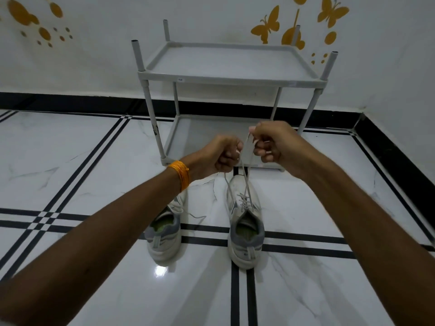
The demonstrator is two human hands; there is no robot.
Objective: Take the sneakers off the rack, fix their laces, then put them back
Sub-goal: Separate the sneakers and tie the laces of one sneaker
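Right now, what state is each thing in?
Right sneaker: upright on floor, laces pulled up taut.
Left sneaker: on floor, lace loose, partly hidden by arm.
Left hand: fingers shut on laces.
Right hand: fingers shut on laces.
Rack: both shelves bare.

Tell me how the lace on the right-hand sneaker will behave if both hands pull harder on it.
The lace looks thin and floppy; it runs taut only between the eyelets and the left hand and right hand. The right sneaker seems light and sits loose on glossy floor tiles, so a harder pull would probably lift or slide it.
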